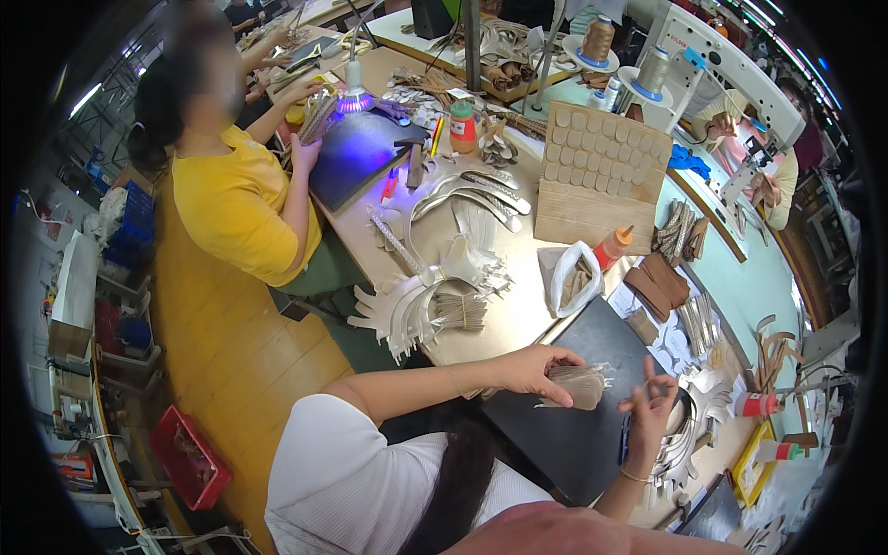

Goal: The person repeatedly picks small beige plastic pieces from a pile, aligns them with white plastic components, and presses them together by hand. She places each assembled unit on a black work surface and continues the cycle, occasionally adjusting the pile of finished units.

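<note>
My left hand (539,372) is closed around a stack of tan leather pieces (578,387), thumb on one side and fingers on the other. Loose pale ends stick out along the stack's right edge. Just right of it my right hand (651,412) is raised, fingers apart, with nothing seen between them. Both hands are above a black work mat (532,430). Beside my right wrist lies a fan of pale curved leather strips (694,416). Past the mat stands a white bag (575,277) with tan pieces inside.
A cardboard panel (597,176) bearing rows of oval pieces stands at the back. An orange squeeze bottle (613,248) and brown leather pieces (659,287) are nearby. Cut strips (435,296) cover the left table. A person in yellow (239,203) works there; a sewing machine (740,65) is far right.
</note>
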`<state>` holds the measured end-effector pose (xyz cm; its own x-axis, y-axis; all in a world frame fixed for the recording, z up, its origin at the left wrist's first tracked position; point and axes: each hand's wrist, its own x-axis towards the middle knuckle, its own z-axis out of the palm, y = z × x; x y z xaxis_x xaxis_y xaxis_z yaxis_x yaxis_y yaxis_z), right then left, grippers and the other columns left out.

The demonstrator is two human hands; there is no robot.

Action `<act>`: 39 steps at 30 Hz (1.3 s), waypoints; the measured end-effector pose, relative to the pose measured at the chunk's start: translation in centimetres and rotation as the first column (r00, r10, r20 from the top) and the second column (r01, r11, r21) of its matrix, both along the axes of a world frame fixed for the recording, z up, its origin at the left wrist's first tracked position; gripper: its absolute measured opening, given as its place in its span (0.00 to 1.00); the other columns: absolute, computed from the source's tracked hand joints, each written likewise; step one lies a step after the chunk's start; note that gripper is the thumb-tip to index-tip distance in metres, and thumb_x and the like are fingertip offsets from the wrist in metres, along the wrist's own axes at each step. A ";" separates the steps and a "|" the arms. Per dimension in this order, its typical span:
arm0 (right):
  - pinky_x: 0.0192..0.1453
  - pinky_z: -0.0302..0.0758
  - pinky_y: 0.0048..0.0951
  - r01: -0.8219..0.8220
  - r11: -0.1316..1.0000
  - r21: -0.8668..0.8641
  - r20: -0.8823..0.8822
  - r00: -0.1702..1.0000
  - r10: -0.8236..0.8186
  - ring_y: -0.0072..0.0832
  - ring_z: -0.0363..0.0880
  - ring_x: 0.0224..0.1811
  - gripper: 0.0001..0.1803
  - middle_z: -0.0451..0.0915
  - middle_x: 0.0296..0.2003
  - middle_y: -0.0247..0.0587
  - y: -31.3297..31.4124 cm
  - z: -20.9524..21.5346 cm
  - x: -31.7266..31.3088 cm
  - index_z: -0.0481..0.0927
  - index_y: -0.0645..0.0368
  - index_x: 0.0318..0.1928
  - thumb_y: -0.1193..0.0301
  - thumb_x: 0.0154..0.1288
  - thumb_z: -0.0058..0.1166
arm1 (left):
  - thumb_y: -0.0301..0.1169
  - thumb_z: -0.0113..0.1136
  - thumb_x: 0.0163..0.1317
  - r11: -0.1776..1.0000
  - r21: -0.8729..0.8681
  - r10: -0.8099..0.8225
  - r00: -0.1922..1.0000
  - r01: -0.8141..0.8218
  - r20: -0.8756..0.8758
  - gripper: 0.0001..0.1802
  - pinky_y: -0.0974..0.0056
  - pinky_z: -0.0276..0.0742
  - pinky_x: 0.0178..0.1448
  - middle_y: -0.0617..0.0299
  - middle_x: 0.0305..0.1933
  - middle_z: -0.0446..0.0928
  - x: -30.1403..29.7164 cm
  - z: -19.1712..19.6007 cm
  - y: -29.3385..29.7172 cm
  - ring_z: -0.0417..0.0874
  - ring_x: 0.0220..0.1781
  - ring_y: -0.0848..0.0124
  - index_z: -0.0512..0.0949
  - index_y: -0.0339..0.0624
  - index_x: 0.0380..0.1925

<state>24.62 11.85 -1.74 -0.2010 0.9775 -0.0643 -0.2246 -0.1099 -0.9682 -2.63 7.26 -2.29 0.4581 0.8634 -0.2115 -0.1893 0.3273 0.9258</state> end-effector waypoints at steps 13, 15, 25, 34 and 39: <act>0.51 0.78 0.31 0.037 0.965 0.259 0.102 0.993 -0.065 0.25 0.85 0.36 0.21 0.74 0.62 0.50 -2.5 4.6 -4.4 0.71 0.66 0.62 0.67 0.74 0.46 | 0.25 0.77 0.40 0.550 0.826 0.409 0.824 0.119 -0.391 0.48 0.56 0.67 0.70 0.51 0.64 0.71 -2.7 5.2 -1.5 0.71 0.67 0.53 0.64 0.43 0.65; 0.48 0.79 0.29 -0.021 0.954 0.300 0.181 0.983 -0.035 0.23 0.84 0.33 0.20 0.74 0.62 0.48 -2.5 6.0 -4.0 0.71 0.66 0.63 0.74 0.74 0.42 | 0.21 0.78 0.36 0.333 0.924 0.379 0.871 0.189 -0.314 0.55 0.49 0.70 0.68 0.48 0.64 0.70 -2.8 5.6 -0.6 0.72 0.65 0.48 0.58 0.48 0.67; 0.45 0.72 0.31 -0.275 0.813 0.513 0.576 0.812 -0.089 0.22 0.79 0.29 0.36 0.81 0.54 0.39 -4.1 11.6 -3.6 0.79 0.54 0.51 0.59 0.38 0.78 | 0.26 0.80 0.39 0.499 0.852 0.348 0.863 0.160 -0.366 0.57 0.52 0.68 0.69 0.51 0.61 0.73 -1.8 6.6 -0.4 0.74 0.64 0.53 0.55 0.47 0.69; 0.47 0.65 0.38 -0.706 0.600 0.377 0.926 0.300 -0.230 0.34 0.77 0.44 0.38 0.72 0.59 0.39 -4.6 8.6 -6.7 0.75 0.47 0.51 0.58 0.33 0.77 | 0.40 0.80 0.43 0.970 0.176 -0.071 0.888 0.168 -0.455 0.59 0.63 0.76 0.53 0.52 0.50 0.77 -1.4 5.2 0.7 0.80 0.47 0.66 0.52 0.41 0.71; 0.45 0.66 0.38 -0.706 0.600 0.376 0.907 0.413 -0.082 0.34 0.78 0.42 0.35 0.75 0.54 0.38 -4.3 7.8 -6.7 0.75 0.46 0.50 0.57 0.38 0.75 | 0.43 0.80 0.40 0.936 0.201 -0.204 0.912 0.288 -0.356 0.65 0.63 0.75 0.53 0.48 0.48 0.77 -2.2 5.6 0.0 0.81 0.47 0.61 0.46 0.40 0.72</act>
